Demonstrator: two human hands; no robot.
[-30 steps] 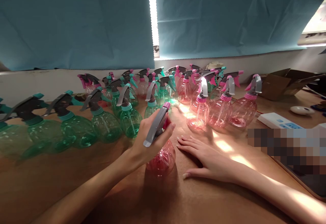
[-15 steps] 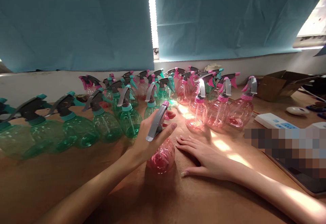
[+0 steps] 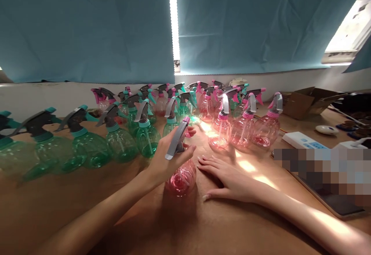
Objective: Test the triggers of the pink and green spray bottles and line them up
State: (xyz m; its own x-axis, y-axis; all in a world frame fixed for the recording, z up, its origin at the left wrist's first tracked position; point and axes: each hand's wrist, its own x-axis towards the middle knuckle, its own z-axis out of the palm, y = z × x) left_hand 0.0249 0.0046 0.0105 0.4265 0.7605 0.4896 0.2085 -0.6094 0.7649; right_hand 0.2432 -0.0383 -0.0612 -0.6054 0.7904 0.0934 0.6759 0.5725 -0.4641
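My left hand (image 3: 168,158) is wrapped round the grey trigger head of a pink spray bottle (image 3: 181,179) that stands on the brown table (image 3: 87,208) in front of me. The grey lever sticks out below my fingers and the pink nozzle shows above them. My right hand (image 3: 228,179) lies flat on the table just right of the bottle, fingers stretched out, palm down, holding nothing.
Green spray bottles (image 3: 118,141) stand in a row at the left, pink ones (image 3: 243,129) at the right, and more of both crowd the back. A white power strip (image 3: 301,141), a cardboard box (image 3: 307,100) and a tablet (image 3: 333,204) lie at the right.
My left hand's fingers have shifted on the bottle's trigger head and the thumb now rests beside it. The view has drifted slightly; the right hand stays flat.
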